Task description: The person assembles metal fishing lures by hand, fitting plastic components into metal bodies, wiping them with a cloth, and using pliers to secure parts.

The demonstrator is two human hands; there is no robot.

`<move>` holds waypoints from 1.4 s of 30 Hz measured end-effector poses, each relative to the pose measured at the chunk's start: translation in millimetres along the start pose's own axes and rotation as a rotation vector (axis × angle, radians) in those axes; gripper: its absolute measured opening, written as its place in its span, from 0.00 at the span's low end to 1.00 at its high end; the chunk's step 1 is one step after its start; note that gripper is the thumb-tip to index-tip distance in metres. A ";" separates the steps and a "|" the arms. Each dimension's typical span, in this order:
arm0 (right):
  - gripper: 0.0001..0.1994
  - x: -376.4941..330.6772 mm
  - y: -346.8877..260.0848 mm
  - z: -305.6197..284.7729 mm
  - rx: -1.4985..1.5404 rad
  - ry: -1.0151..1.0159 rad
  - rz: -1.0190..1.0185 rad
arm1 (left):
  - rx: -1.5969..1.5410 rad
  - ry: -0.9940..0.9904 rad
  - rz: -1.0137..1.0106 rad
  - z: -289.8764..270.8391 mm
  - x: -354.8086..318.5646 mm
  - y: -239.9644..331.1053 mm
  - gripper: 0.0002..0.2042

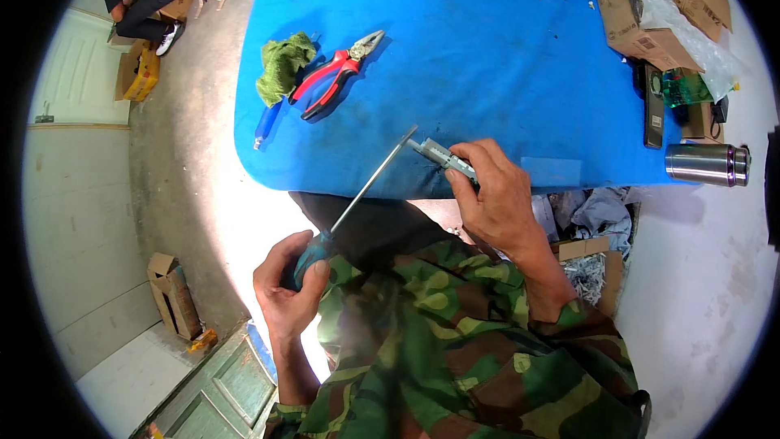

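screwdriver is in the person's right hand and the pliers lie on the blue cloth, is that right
Not quite: the head view shows the screwdriver in the person's left hand, not the right hand. The pliers do lie on the blue cloth.

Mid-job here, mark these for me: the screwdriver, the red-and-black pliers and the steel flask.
Screwdriver [357, 199]: head view, on the bare metal shaft.
Red-and-black pliers [348, 66]: head view, where the handles meet.
Steel flask [704, 164]: head view, on the side of its body.
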State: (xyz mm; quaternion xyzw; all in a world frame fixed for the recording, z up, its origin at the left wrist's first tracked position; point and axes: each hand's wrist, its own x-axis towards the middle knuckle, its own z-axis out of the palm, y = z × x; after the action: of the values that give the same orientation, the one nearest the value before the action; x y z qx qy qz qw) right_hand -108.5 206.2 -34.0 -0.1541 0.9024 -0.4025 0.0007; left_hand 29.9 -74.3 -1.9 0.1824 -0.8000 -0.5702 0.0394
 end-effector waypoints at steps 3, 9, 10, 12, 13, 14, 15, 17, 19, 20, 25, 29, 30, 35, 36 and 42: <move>0.11 -4.9 -0.1 -2.9 0.102 -0.016 0.070 | -0.011 0.008 0.009 -4.1 -6.1 -8.8 0.20; 0.13 -25.0 -2.6 -5.2 0.554 -0.229 0.448 | 0.011 -0.022 -0.020 -6.0 -18.2 -4.8 0.19; 0.13 -28.7 -1.3 -3.4 0.576 -0.231 0.461 | 0.017 -0.037 -0.018 -5.6 -20.2 -4.1 0.18; 0.14 -35.4 2.5 1.8 0.624 -0.234 0.485 | 0.052 -0.069 0.040 -4.0 -21.7 -3.9 0.17; 0.14 -38.2 3.8 3.5 0.647 -0.243 0.500 | 0.072 -0.085 0.069 -3.9 -22.2 -3.5 0.16; 0.14 -40.8 5.1 5.0 0.671 -0.252 0.515 | 0.109 -0.103 0.067 -5.1 -24.7 -3.2 0.16; 0.14 -42.9 5.7 6.6 0.695 -0.263 0.530 | 0.147 -0.114 0.108 -6.7 -25.8 -4.9 0.16; 0.14 -45.4 4.5 10.6 0.722 -0.252 0.542 | 0.223 -0.136 0.191 -9.5 -26.9 -8.9 0.18; 0.14 -47.6 4.5 14.2 0.730 -0.236 0.541 | 0.263 -0.118 0.241 -8.8 -26.3 -4.7 0.17; 0.14 -48.6 4.9 15.7 0.726 -0.228 0.535 | 0.283 -0.109 0.266 -8.5 -26.2 -3.4 0.17; 0.15 -48.3 5.3 16.7 0.701 -0.232 0.558 | 0.312 -0.117 0.299 -9.8 -24.4 -0.9 0.18; 0.14 -46.4 9.4 15.4 0.708 -0.240 0.562 | 0.349 -0.158 0.337 -13.2 -20.3 8.3 0.18; 0.14 -45.8 11.1 15.3 0.712 -0.242 0.558 | 0.371 -0.169 0.340 -14.1 -19.4 12.4 0.18; 0.18 -48.7 33.5 24.0 0.739 -0.367 0.459 | 0.440 -0.205 0.356 -15.1 -14.2 34.2 0.19; 0.19 -48.5 33.7 24.7 0.748 -0.383 0.458 | 0.453 -0.213 0.343 -15.1 -12.7 39.0 0.19; 0.19 -39.3 12.7 11.8 0.805 -0.429 0.582 | 0.563 -0.234 0.373 -15.6 -6.1 60.8 0.20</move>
State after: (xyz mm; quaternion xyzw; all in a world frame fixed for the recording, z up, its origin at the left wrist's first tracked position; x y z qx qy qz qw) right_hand -73.1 216.6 -56.0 0.0361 0.6618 -0.6591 0.3553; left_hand 24.8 -69.0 60.8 -0.0295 -0.9443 -0.3277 -0.0010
